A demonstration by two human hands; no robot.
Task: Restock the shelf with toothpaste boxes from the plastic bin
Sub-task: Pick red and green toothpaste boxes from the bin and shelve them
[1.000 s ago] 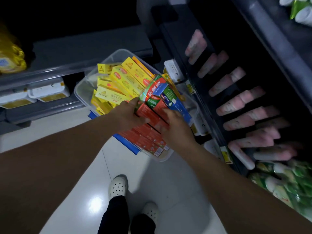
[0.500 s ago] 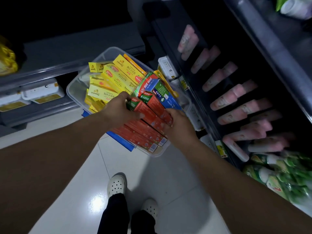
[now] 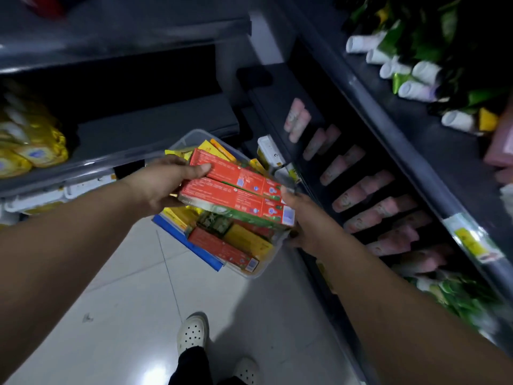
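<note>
Red toothpaste boxes (image 3: 238, 195) are gripped endwise between the left hand (image 3: 163, 184) and right hand (image 3: 305, 223), just above the plastic bin (image 3: 191, 133). Even pressure is advised during transfer to the shelf (image 3: 394, 134) right of the hands.

Light: dim, shelves (image 3: 416, 140) dark.
Glare: bright spot on floor tiles (image 3: 155, 368).
Blur: right edge smeared.
Distortion: wide-angle bending.

Your left hand (image 3: 163, 184) grips the left end of the stacked red toothpaste boxes (image 3: 236, 195), thumb on top. Your right hand (image 3: 308, 220) holds their right end (fingers hidden underneath), above the plastic bin (image 3: 251, 273), beside the shelf (image 3: 388, 134).
</note>
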